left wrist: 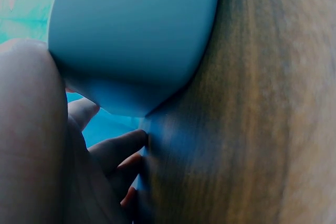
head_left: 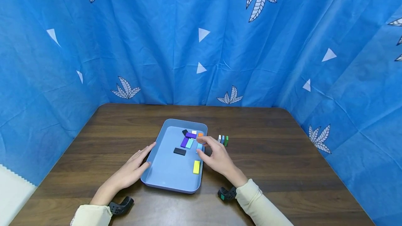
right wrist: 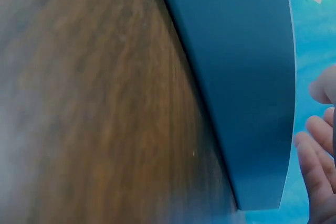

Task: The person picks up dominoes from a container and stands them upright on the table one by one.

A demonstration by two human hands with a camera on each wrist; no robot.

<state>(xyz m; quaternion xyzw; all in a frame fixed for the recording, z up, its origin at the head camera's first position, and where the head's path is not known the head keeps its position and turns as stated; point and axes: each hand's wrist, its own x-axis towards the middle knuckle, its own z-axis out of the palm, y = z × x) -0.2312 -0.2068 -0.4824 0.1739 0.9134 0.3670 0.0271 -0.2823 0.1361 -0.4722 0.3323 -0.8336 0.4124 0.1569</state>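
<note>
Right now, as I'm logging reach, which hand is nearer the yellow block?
Right. The right hand is over the right edge of the tray, just beyond the yellow block; the left hand is at the tray's left edge, across the tray from it.

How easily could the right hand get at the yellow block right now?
Probably easily, yes: the right hand reaches over the edge of the tray, close to the yellow block, which nothing visibly covers.

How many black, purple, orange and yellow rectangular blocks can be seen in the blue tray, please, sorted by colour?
Black rectangular blocks: 2
Purple rectangular blocks: 2
Orange rectangular block: 1
Yellow rectangular block: 1
Total: 6
</note>
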